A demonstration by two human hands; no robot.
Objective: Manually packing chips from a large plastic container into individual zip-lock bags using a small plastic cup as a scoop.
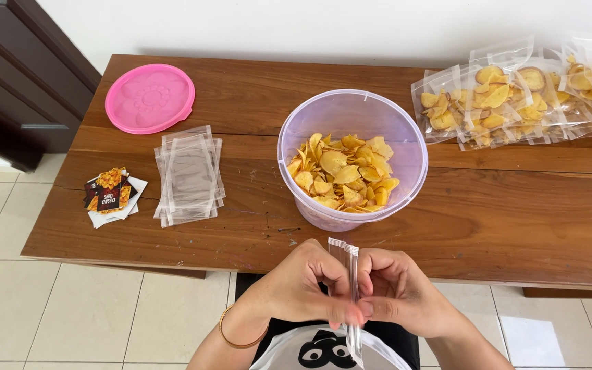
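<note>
My left hand (296, 288) and my right hand (402, 294) both pinch one empty clear plastic bag (351, 264), held upright and edge-on between them just off the table's near edge. Right behind it stands a translucent tub (296, 123) holding yellow chips (344, 171). A gold bangle sits on my left wrist.
On the wooden table (488, 219) lie a stack of empty clear bags (190, 175), a small pile of printed labels (111, 195), a pink round lid (149, 98) at the back left, and several filled chip bags (515, 96) at the back right. Tiled floor lies below.
</note>
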